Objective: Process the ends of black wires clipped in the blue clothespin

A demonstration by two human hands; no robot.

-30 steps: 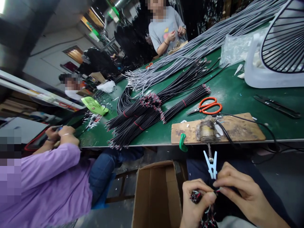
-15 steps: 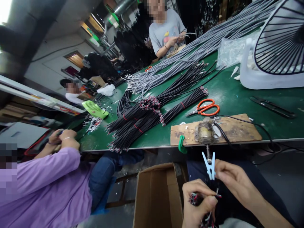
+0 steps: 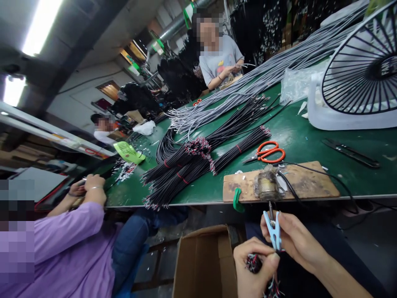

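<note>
My left hand [image 3: 252, 265] is closed around a bundle of short black wires [image 3: 254, 263] with red and white stripped ends, low in the view below the table edge. My right hand [image 3: 291, 238] is closed on a light blue plastic clip [image 3: 273, 230], held up against the metal tip [image 3: 270, 207] that sticks out under the wooden board [image 3: 313, 182]. A taped metal holder [image 3: 267, 185] sits on that board, with a black cord running off to the right.
Bundles of black wires [image 3: 198, 159] and long grey cables [image 3: 248, 85] cover the green table [image 3: 297, 136]. Orange scissors [image 3: 269, 151], a white fan [image 3: 356, 78] and an open cardboard box [image 3: 204, 260] are nearby. A person in a purple sleeve [image 3: 62, 248] works at left; two others stand farther off.
My right hand has left the wire ends in my left hand, risen and gripped the blue clip by the metal tip. The camera has tilted up a little.
</note>
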